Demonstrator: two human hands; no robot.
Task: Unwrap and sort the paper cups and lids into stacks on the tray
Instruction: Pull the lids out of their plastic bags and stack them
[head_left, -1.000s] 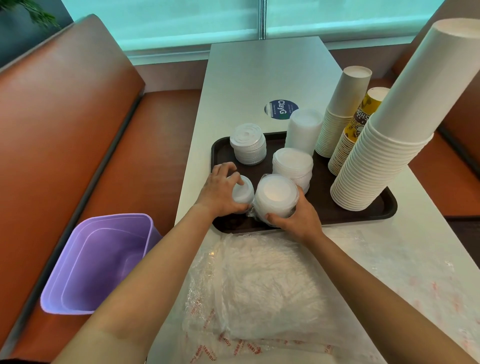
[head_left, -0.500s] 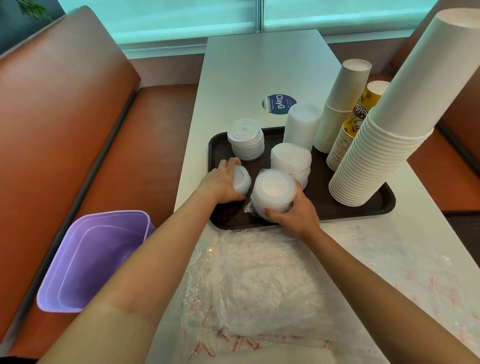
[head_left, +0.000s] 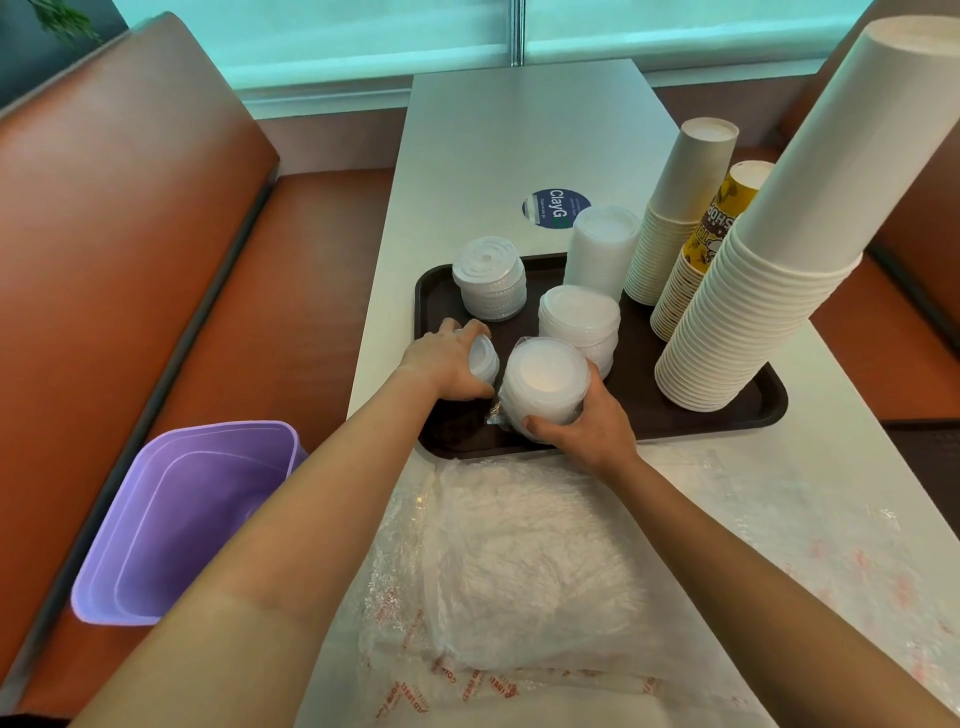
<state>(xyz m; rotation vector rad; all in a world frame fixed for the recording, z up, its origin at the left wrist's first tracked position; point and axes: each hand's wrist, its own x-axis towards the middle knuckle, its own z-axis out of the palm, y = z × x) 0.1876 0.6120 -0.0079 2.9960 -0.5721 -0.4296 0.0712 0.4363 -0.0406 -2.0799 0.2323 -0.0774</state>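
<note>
sorting looks mostly done: cup stacks (head_left: 737, 291) fill the tray (head_left: 769, 415); left hand (head_left: 441, 364) grips small lids (head_left: 483, 358), right hand (head_left: 582, 421) clamps wrapped lids (head_left: 545, 379), unwrapping left.

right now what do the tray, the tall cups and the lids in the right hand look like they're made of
Tray: dark brown, matte, moulded raised rim, likely plastic.
Tall cups: off-white, matte, rolled rims stacked tight, most likely paper.
Lids gripped by the right hand: translucent white with a slight sheen, thin nested edges, probably plastic, with clear crinkled wrap showing at their left edge.
</note>
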